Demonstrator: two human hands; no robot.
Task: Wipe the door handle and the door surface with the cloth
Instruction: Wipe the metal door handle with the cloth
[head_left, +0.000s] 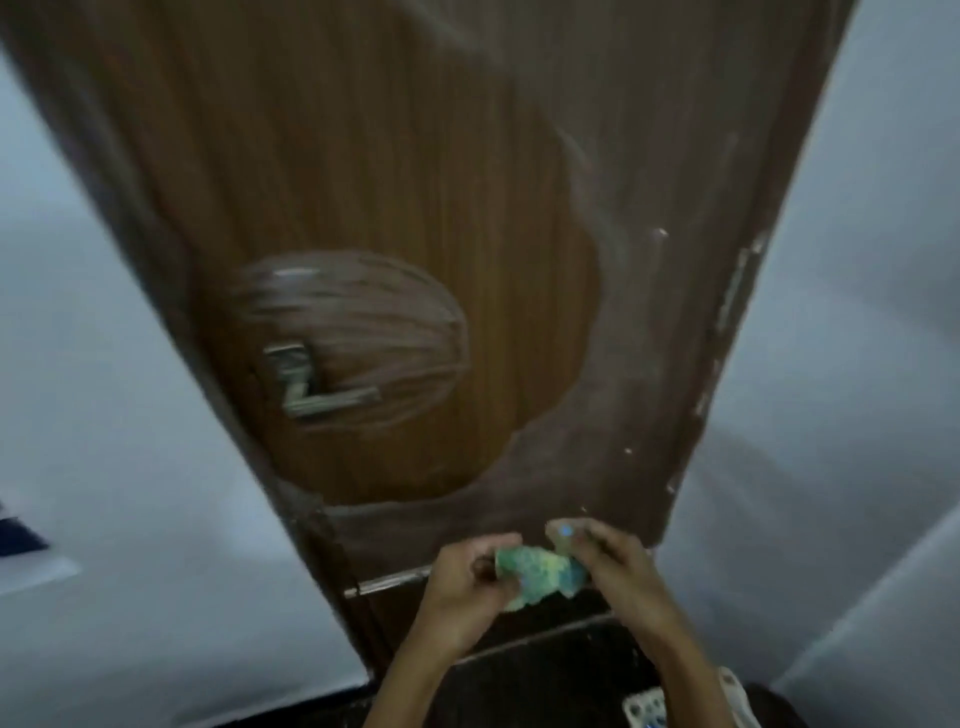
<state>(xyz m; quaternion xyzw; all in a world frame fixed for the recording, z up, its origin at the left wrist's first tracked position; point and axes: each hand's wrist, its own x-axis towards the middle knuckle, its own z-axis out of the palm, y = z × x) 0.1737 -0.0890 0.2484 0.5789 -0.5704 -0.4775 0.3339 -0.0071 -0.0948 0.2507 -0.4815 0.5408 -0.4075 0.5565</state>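
Pale bluish-white walls (104, 364) stand on both sides of the doorway, the left one dim and evenly lit, the right one (857, 364) a little brighter. Left of the left wall's lower part a dark blue patch (18, 535) shows at the frame edge. Below the walls the floor (545, 680) is dark. On it, toward the right wall, lies a white patterned object (647, 709), blurred. The light is low and cool.

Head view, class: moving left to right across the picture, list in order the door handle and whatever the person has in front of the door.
Door handle → left hand → cloth, gripped between both hands → right hand.
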